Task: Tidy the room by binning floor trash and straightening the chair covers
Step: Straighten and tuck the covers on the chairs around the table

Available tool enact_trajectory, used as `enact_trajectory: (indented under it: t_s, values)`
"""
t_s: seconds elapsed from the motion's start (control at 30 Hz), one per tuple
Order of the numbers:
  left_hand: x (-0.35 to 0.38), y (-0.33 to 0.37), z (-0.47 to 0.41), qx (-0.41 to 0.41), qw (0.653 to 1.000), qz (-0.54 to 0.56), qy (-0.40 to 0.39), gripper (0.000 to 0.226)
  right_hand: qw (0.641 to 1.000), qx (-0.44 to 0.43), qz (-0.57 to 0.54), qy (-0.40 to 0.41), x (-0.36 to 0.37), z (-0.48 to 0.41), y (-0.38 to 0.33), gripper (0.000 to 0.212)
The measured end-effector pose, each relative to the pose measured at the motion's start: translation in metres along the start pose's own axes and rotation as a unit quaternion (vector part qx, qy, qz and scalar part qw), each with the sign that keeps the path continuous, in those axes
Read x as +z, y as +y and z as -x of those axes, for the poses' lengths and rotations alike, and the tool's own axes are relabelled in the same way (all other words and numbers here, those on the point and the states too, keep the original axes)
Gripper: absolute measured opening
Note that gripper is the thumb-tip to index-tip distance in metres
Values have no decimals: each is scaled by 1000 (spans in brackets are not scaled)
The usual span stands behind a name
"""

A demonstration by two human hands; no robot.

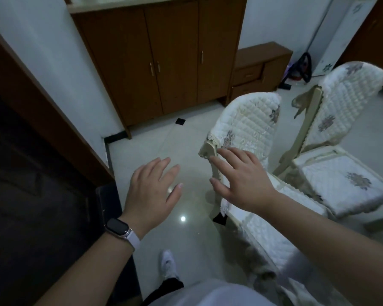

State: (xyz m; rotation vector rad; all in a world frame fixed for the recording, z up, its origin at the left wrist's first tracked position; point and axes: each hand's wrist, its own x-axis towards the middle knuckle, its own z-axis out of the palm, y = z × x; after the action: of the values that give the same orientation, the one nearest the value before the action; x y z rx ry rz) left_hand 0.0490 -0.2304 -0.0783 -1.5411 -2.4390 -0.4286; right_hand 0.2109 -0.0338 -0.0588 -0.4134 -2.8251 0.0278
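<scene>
Two cream chairs with white quilted, flower-embroidered covers stand on the right. The near chair's back cover [248, 122] sits skewed, leaving the wooden corner of the backrest [207, 149] bare. My right hand [241, 175] is spread open, its fingertips at the lower edge of that cover beside the bare corner. My left hand [153, 191], with a watch on the wrist, hovers open over the floor to the left of the chair, holding nothing. The far chair's back cover [349, 93] also hangs askew, and its seat cushion cover [341, 180] lies on the seat.
A brown wooden cabinet [164, 58] and a low drawer unit [259, 69] line the far wall. A dark doorway [20, 173] is on the left. Glossy pale floor tiles [181, 146] carry small black squares. My white shoe [168, 263] is below.
</scene>
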Motion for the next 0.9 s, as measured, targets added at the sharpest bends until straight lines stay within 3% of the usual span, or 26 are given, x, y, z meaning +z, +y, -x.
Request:
enact_trajectory:
  t_s: [0.23, 0.5, 0.9]
  values:
    - [5, -111, -72, 50, 999, 8, -7, 48, 999, 38, 27, 10, 18, -107, -29, 51]
    - [5, -174, -130, 69, 998, 5, -11, 47, 999, 38, 9, 16, 49, -181, -42, 52]
    - [50, -247, -253, 51, 998, -25, -31, 47, 999, 33, -13, 18, 116, -318, 23, 53]
